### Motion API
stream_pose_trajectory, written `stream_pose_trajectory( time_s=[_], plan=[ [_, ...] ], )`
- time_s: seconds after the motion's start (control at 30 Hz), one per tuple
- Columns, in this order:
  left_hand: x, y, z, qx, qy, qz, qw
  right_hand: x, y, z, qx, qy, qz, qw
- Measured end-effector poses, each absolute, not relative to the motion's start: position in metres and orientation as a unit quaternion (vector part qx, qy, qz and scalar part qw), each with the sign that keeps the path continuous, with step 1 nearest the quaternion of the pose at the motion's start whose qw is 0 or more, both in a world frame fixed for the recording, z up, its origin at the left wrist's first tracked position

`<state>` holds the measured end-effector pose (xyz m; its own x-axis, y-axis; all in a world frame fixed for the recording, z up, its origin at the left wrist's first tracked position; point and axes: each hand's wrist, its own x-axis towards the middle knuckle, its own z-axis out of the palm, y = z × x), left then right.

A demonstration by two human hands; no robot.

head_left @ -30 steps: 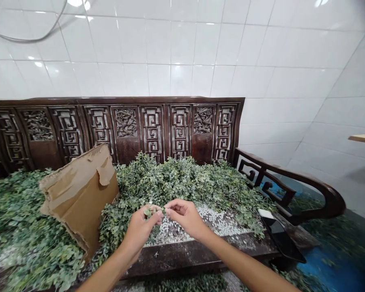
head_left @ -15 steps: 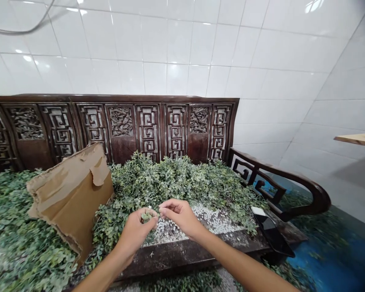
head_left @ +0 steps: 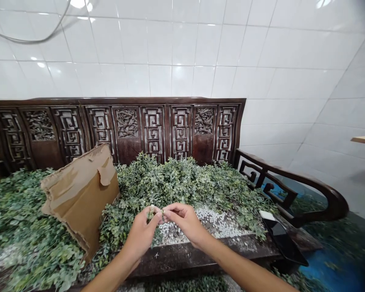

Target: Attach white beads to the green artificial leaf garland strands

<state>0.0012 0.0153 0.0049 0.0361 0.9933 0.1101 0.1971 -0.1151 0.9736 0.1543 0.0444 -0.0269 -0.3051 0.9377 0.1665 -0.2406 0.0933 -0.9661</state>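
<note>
My left hand [head_left: 143, 232] is closed on a small green leafy sprig [head_left: 151, 213], with a bit of white at its top. Close against it, the fingertips of my right hand [head_left: 184, 221] are pinched together at the sprig's edge; whatever they grip is too small to make out. Both hands are above the front of a dark wooden bench seat [head_left: 182, 257]. Around them lie a heap of green leafy sprigs [head_left: 176, 178] and a spread of small white pieces [head_left: 220, 223].
A torn cardboard sheet [head_left: 82, 194] stands tilted among the leaves on the left. A black phone [head_left: 284, 239] with a white object [head_left: 267, 215] at its far end lies near the curved armrest [head_left: 334, 200]. The carved backrest [head_left: 155, 121] stands before a tiled wall.
My right hand's fingertips have come closer to my left hand, at the sprig. The whole view has shifted slightly, so the bench appears further right.
</note>
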Motion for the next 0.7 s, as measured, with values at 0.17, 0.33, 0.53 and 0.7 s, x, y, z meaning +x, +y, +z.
stream_pose_trajectory(
  time_s=[0.17,0.33,0.53,0.7],
  plan=[
    [-0.0005,0.0172,0.0,0.578,0.526,0.459,0.423,0.1527,0.0432,-0.0274,-0.315,-0.556,0.584,0.501],
    [-0.0004,0.0173,-0.0015,0.58,0.521,0.463,0.422,0.1528,0.0431,-0.027,-0.305,-0.558,0.587,0.5],
    [-0.0002,0.0188,-0.0041,0.563,0.509,0.475,0.445,0.1527,0.0438,-0.0286,-0.305,-0.557,0.588,0.502],
    [0.0,0.0193,-0.0057,0.56,0.508,0.474,0.45,0.1526,0.0443,-0.0301,-0.308,-0.563,0.578,0.504]
  ],
)
